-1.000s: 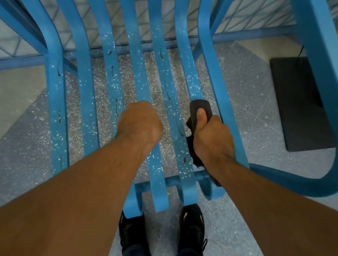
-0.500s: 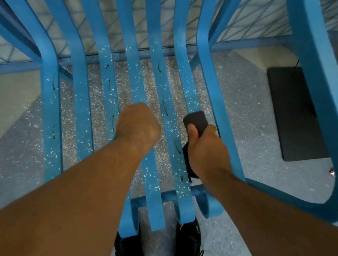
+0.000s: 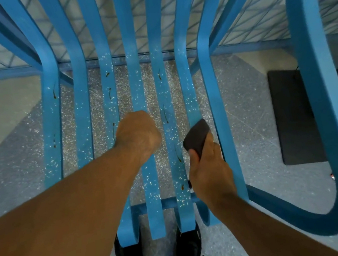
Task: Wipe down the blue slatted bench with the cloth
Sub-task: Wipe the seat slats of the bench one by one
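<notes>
Cloth (image 3: 197, 137) in right hand (image 3: 211, 176) on slat (image 3: 188, 93), gaps both sides.

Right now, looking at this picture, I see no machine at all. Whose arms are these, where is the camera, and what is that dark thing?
There is no machine here: a person works with two bare hands. The one picture comes from a camera worn on the person's head, looking forward and down. Below is a blue slatted bench, its slats scattered with white specks and a few brown streaks. The right hand grips a dark cloth against a slat towards the right. The left hand, fingers curled, rests on the middle slats; whether it grips one is hidden. Under the bench are the person's black shoes.
</notes>
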Tool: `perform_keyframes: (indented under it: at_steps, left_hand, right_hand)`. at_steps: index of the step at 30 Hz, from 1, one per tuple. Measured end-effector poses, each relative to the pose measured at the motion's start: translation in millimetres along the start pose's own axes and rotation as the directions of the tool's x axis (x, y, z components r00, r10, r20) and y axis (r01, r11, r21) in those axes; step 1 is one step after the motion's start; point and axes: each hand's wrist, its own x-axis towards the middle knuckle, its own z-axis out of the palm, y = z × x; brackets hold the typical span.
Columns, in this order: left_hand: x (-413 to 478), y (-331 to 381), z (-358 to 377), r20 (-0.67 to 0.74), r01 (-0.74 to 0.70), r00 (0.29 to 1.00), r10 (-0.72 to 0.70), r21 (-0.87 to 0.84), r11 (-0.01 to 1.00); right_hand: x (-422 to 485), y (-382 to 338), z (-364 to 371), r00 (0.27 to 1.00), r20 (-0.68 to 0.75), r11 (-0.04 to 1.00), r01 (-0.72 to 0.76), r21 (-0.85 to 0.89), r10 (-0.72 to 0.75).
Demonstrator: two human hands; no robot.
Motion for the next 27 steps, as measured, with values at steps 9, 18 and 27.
perform_keyframes:
  at_steps: [9, 18, 27]
  left_hand:
    - [4.4, -2.3, 3.3, 0.008, -0.021, 1.0, 0.021, -0.021, 1.0]
    - [5.6, -3.3, -4.3, 0.025, 0.007, 1.0, -0.006, -0.05, 0.999]
    - [60.0, 25.0, -44.5, -0.094, -0.034, 0.995, 0.03, -0.044, 0.998]
  right_hand:
    - [124.3, -47.8, 2.0, 0.966, -0.092, 0.965, -0.23, 0.127, 0.243]
    - [57.4, -22.4, 0.9, 0.996, -0.048, 0.997, 0.074, 0.033, -0.073]
    - [109.3, -37.0, 5.3, 0.992, -0.039, 0.982, -0.116, 0.147, 0.123]
